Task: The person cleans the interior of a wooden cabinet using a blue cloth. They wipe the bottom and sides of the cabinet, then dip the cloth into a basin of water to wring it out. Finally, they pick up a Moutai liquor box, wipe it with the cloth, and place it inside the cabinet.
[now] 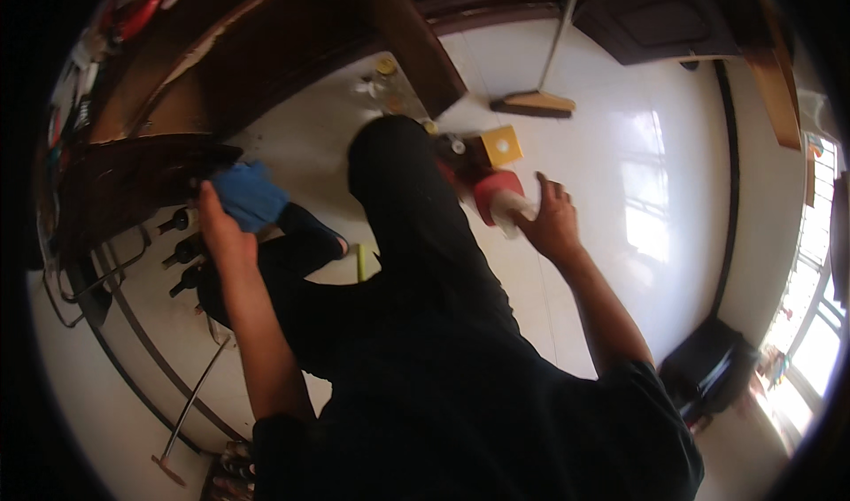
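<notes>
My left hand (228,232) holds a crumpled blue cloth (250,195) beside the edge of a dark wooden cabinet (159,162). Low on the right, my right hand (552,221) reaches with spread fingers to a white, crumpled item (511,210), perhaps a bag or cloth, at a red round container (495,189). Whether the fingers grip it, I cannot tell. A yellow box (503,146) lies just beyond the red container. Near my knee stands a clear jar with a yellow lid (386,68).
A broom (534,103) rests on the pale tiled floor. Several dark bottles (182,252) lie at the left by a metal-framed chair or rack (119,268). An open wooden door panel (418,49) juts out ahead. A black box-like object (707,365) stands right of me.
</notes>
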The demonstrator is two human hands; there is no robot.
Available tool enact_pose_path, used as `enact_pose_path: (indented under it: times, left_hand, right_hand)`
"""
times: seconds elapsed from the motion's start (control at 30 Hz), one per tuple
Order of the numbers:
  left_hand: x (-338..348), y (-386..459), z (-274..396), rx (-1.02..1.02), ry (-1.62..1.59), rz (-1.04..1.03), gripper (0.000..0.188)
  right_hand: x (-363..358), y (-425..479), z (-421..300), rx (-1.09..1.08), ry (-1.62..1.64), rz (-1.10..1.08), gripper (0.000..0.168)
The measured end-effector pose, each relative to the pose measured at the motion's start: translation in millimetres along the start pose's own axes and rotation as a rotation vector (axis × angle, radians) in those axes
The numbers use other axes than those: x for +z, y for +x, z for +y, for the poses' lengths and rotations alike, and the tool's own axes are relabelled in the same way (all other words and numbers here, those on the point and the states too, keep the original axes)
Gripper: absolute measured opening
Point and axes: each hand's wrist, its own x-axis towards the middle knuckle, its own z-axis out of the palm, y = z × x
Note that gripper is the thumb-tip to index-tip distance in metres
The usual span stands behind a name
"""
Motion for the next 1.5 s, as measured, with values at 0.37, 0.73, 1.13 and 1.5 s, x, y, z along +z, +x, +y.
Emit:
enact_pose_path:
  times: [0.37, 0.73, 1.13, 1.5]
  left_hand:
    - [5, 0, -5, 0.092, -0.034, -0.09, 0.045]
    - [-23, 19, -23, 0.04, -0.042, -0.034, 0.05]
    - [-18, 17, -19, -0.044, -0.008, -0.047, 0.059]
    - [16, -14, 0, 0.021, -0.084, -0.319, 0.045]
  right_hand:
    - [83, 161, 23, 0.243, -0.124, -0.213, 0.115]
    - [139, 170, 3, 0.27, -0.106, -0.114, 0.128]
    - [72, 163, 31, 0.182, 0.07, 0.064, 0.107]
    - [-170, 56, -29, -0.028, 0.127, 0.14, 0.096]
